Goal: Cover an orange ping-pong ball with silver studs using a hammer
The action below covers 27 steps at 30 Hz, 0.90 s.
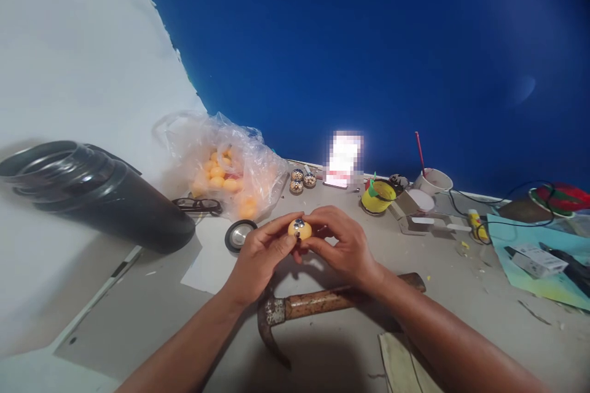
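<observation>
Both of my hands meet above the grey tabletop [152,313] and pinch one small orange ball [299,229] with dark beads or studs on its top. My left hand [260,255] grips it from the left with thumb and fingers closed. My right hand [338,239] closes on it from the right, fingers curled over. Below my wrists lies a rusty claw hammer [313,304], its head toward me on the left.
A clear plastic bag of orange balls [225,169] stands behind, with glasses [198,204], a round metal lid [239,234] and a black tube [92,193] to the left. Decorated balls [302,180], a yellow cup [378,195], a white cup with a red stick [431,181] and cables lie right.
</observation>
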Available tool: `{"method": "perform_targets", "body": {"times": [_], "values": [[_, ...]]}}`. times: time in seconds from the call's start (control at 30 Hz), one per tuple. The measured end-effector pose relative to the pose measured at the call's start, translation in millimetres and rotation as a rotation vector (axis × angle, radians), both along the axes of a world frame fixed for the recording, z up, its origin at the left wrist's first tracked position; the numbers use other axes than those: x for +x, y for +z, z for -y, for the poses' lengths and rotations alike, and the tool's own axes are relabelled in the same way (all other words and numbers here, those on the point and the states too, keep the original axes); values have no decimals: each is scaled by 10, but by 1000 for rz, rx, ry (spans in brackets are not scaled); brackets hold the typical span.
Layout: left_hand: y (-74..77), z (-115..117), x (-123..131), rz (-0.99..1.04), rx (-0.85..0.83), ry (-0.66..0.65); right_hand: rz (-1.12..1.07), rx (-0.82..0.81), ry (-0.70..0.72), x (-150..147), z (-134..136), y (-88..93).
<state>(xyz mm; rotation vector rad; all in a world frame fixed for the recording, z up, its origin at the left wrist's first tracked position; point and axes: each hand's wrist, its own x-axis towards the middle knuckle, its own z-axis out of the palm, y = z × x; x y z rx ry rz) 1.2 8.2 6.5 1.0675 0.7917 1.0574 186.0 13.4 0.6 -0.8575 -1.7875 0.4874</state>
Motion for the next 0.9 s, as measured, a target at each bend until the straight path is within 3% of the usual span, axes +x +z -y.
{"method": "perform_targets", "body": {"times": [0.2, 0.47, 0.9], "values": [[38, 41, 55, 31, -12, 94, -125, -275, 85, 12, 2, 18], [69, 28, 52, 108, -117, 112, -398, -548, 179, 31, -19, 54], [92, 20, 62, 112, -157, 118, -608, -717, 197, -25, 7, 66]]}}
